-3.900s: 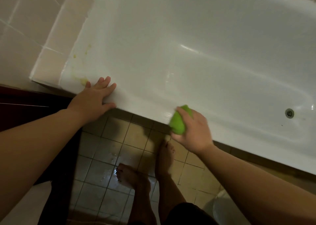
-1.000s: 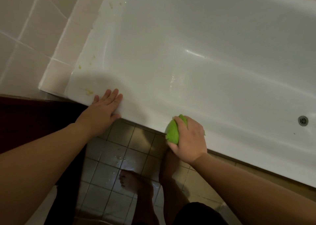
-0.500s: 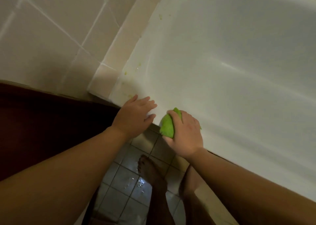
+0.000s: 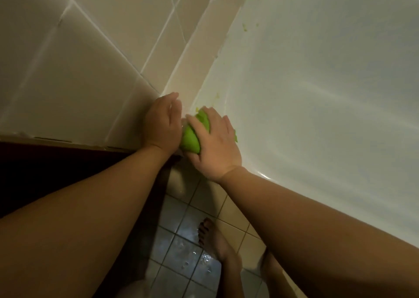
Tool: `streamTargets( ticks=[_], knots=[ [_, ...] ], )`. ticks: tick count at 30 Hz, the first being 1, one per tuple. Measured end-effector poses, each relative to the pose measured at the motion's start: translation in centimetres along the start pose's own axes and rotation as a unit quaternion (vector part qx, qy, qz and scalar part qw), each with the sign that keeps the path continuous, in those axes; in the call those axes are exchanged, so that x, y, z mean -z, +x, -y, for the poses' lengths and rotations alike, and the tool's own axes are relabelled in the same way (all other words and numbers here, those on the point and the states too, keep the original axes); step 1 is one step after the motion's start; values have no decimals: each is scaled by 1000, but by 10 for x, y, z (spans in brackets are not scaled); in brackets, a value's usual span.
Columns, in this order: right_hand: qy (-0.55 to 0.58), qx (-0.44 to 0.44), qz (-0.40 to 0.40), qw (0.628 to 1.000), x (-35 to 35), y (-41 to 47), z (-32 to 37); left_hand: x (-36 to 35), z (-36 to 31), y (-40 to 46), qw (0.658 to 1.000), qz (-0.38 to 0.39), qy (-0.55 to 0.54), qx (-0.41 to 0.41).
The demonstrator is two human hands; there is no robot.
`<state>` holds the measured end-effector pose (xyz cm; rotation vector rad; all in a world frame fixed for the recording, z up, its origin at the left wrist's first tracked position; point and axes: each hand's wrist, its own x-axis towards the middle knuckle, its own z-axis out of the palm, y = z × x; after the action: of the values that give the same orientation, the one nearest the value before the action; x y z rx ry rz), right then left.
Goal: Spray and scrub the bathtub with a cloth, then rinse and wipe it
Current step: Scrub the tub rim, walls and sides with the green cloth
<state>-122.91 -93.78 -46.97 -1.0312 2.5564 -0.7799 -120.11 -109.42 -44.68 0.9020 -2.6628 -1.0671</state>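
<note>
Right hand point(image 4: 213, 143) grips the bunched green cloth point(image 4: 191, 139) at the white bathtub's point(image 4: 317, 116) corner rim; yellowish specks lie just beyond.

green cloth point(image 4: 190, 139), white bathtub point(image 4: 317, 93), beige wall tiles point(image 4: 79, 59)

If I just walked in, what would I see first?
The bright green cloth jumps out, bunched under the right hand at the near corner of the white bathtub. The left hand rests right beside it, against the tiled ledge. Small yellowish specks dot the tub's rim above the cloth.
</note>
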Motion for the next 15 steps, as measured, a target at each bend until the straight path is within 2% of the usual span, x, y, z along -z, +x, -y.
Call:
streamTargets(
  ticks=[2, 5, 7, 9, 11, 13, 15],
  knots=[
    [-33, -4, -1, 999, 0, 27, 0, 1, 1, 2, 999, -16, -31, 15],
    [-43, -104, -34, 993, 12, 84, -9, 3, 6, -2, 999, -14, -45, 21],
    [-77, -124, -29, 989, 18, 104, -11, 3, 7, -2, 999, -10, -42, 18],
    [-89, -79, -18, 993, 16, 90, -8, 6, 8, 2, 998, -20, -52, 17],
    [-87, 24, 17, 996, 10, 47, -4, 5, 11, 5, 998, -28, -59, 14],
    [-100, 137, 80, 982, 1, 5, -6, 1, 13, 4, 998, -26, -55, 18],
    [-109, 198, 113, 968, 1, 1, -19, -2, 15, 1, 998, -22, -51, 20]
  ],
)
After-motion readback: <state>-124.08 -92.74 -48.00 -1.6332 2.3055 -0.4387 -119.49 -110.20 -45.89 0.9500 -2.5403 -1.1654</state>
